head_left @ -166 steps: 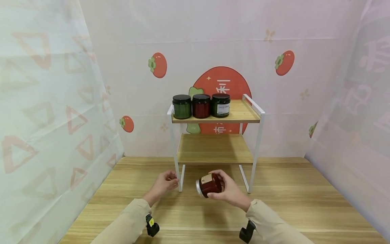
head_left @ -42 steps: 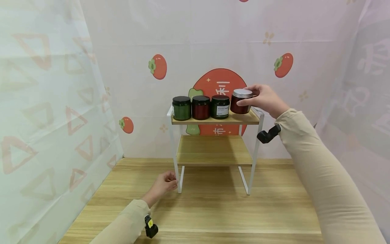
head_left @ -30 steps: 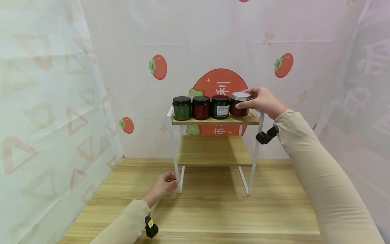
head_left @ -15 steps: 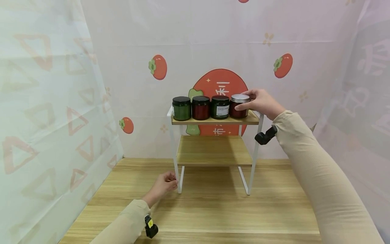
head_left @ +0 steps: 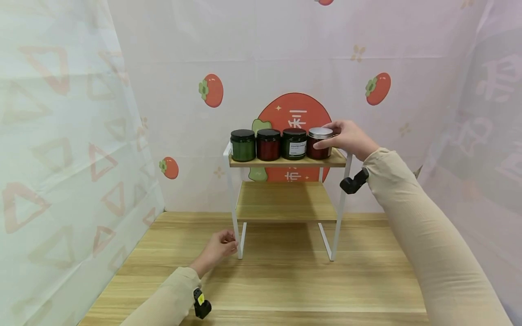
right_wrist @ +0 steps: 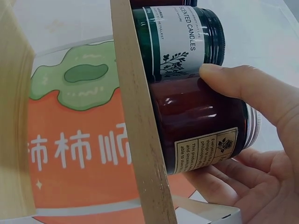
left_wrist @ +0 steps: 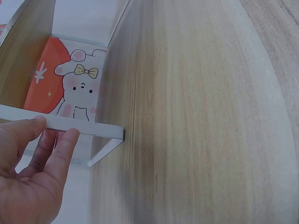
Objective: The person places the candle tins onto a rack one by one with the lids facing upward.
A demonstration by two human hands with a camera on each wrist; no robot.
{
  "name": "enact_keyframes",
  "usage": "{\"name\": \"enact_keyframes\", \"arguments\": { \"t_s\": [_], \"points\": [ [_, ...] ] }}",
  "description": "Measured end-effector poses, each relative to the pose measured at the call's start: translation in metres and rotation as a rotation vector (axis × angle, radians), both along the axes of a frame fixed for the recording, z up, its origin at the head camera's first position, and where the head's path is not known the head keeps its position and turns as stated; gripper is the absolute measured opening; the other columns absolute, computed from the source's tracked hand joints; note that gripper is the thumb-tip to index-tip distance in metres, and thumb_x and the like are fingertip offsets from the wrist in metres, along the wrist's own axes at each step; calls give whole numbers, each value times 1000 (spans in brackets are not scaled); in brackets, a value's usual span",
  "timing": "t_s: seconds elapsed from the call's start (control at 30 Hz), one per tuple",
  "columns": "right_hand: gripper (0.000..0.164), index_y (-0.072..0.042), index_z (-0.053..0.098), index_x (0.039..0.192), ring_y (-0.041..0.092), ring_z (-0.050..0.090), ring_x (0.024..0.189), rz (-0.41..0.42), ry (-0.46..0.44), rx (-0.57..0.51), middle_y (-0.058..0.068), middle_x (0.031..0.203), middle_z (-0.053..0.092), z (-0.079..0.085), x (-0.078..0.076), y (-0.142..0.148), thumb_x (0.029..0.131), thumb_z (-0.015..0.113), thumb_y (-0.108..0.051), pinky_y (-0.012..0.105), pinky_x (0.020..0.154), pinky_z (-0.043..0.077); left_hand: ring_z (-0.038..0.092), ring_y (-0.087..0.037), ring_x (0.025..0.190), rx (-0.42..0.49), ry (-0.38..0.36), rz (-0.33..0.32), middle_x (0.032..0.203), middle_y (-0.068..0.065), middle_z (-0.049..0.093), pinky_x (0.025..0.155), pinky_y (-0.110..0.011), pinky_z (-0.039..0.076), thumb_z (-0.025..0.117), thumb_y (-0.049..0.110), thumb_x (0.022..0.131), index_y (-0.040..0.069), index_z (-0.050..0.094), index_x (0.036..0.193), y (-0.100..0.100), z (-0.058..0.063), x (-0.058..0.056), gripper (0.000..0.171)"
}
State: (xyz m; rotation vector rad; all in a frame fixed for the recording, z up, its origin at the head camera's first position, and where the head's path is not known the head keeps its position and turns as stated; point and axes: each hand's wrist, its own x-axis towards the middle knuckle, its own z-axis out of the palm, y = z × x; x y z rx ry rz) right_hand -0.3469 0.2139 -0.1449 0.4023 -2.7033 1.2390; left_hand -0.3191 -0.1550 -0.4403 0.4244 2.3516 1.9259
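Note:
My right hand (head_left: 351, 139) grips a dark red candle jar (right_wrist: 201, 121) with a silver lid, its thumb on one side and fingers round the other. That jar stands upright on the rack's top board (head_left: 285, 164), at the right end of a row. Beside it is a green candle jar (head_left: 294, 147) with a white label and black lid. Further left come a red jar (head_left: 268, 147) and a green jar (head_left: 243, 147), both black-lidded. My left hand (head_left: 220, 246) pinches the white front-left leg (left_wrist: 84, 126) of the rack between thumb and fingers, low near the table.
The rack's lower wooden shelf (head_left: 287, 201) sits between the white metal side frames. Under it spreads the wood-grain table (head_left: 285, 290). Printed cloth walls (head_left: 183, 113) enclose the back and both sides. A white rail runs along each end of the top board.
My right hand has carried the silver-lidded red jar from low before the rack up to the top board, lowered it, and slid it left beside the labelled green jar. My left hand stays put.

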Motion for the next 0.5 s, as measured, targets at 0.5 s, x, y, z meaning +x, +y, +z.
{"name": "enact_keyframes", "arguments": {
  "t_s": [0.5],
  "points": [
    [70, 2, 39, 139, 27, 49, 116, 11, -18, 41, 19, 132, 51, 1, 1, 0, 84, 75, -23, 32, 91, 42, 59, -17, 81, -4, 13, -10, 90, -12, 58, 79, -30, 61, 60, -2, 92, -13, 54, 104, -2, -4, -3, 17]
  ]
}}
